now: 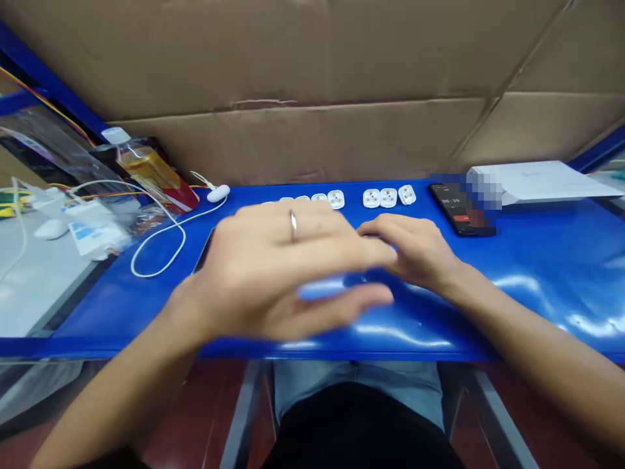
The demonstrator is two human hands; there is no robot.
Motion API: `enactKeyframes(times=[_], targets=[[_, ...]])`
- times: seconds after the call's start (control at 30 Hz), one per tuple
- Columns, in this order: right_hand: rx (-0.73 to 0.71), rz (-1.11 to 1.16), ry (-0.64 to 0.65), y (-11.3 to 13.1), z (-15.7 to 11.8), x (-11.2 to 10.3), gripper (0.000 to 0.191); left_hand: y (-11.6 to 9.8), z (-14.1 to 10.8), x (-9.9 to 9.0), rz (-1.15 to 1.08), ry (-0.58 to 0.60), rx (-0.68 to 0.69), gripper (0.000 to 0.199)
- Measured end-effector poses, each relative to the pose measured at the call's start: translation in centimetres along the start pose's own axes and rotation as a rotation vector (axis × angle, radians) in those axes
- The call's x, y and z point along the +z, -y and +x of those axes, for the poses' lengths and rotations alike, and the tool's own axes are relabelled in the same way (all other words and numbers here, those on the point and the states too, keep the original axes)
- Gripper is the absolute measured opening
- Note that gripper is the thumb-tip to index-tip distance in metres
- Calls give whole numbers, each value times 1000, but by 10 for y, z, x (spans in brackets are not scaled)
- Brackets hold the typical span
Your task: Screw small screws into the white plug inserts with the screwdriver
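I sit at a glossy blue tabletop (537, 254), its far edge running against a wall of creased brown cardboard (293, 65), with reddish floor (205, 397) showing below the near edge. At the far left a tilted bottle (155, 174) of yellowish liquid leans, and a looped white cable (163, 229) lies nearer. On the right a dark phone (448, 203) has its screen lit, partly masked by pixelation, just beside a flat white packet (547, 181). My left hand (280, 267), a ring (293, 225) on one finger, reaches in from the near left, back upward and blurred; its fingers stretch to the right and its thumb stands apart from them, so that grip is spread. A dark edge (202, 253) of something flat shows just left of it. My right hand (413, 247) comes from the near right, fingers bent and pointing left; my left fingertips overlap them in view, so I cannot tell whether that grip is closed or holds anything. Beyond both hands, along the far side, sit small white pieces in a left-to-right row: a left group (335, 199), partly hidden behind my left hand, and a right group (388, 198) of three, a gap between. Each is roughly square with rounded corners, so I make out no clear long axis; the rightmost is turned a little from its neighbours.
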State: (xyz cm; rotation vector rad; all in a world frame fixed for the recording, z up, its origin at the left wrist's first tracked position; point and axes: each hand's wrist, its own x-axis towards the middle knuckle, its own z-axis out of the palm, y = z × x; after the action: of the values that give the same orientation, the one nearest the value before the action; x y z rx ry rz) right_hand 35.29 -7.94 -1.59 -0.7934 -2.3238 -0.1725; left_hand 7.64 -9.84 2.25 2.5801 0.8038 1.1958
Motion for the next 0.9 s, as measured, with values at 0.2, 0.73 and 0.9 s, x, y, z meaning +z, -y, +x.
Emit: enactKeyframes(times=[0.2,0.73,0.9], targets=[[30,16,-19,0,0,0,8,54,29,19,45,64,-136,49],[-21,34,40,6,2,0,11,87,5,36,-99,485,-152,50],[36,-49,28,11,0,2,17,78,4,46,-72,420,-151,47]])
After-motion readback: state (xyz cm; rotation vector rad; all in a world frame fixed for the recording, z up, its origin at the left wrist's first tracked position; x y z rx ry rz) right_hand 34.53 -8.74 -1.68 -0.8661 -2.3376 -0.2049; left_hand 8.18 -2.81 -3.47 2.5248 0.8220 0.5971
